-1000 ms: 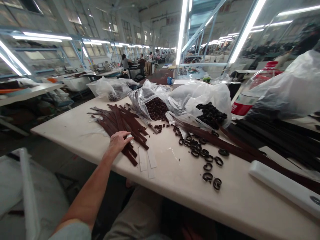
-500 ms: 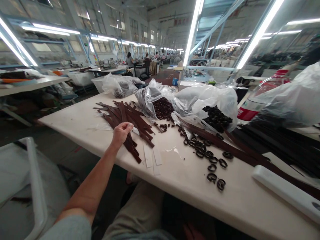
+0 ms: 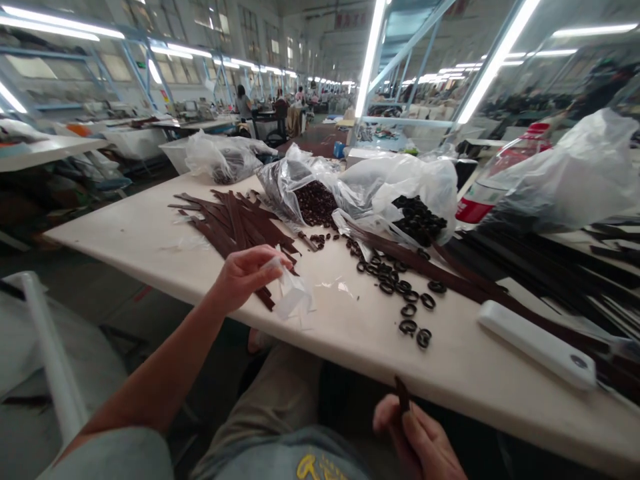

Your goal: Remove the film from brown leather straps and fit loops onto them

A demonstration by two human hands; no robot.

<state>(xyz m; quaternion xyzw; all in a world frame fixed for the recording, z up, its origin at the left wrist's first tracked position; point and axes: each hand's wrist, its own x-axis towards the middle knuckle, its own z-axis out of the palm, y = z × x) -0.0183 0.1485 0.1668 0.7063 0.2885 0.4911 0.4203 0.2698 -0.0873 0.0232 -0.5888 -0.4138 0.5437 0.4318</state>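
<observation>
Since a second ago my left hand [image 3: 240, 275] has lifted off the straps [image 3: 235, 227], pinching a clear film [image 3: 293, 293] above the tabletop [image 3: 150, 240], my right hand [image 3: 417, 440] grips a strap end [image 3: 401, 395], and that limp film could slip free.

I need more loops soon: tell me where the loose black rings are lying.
The loose black rings lie scattered mid-table in the head view, right of the brown strap pile, in front of the open plastic bags.
</observation>
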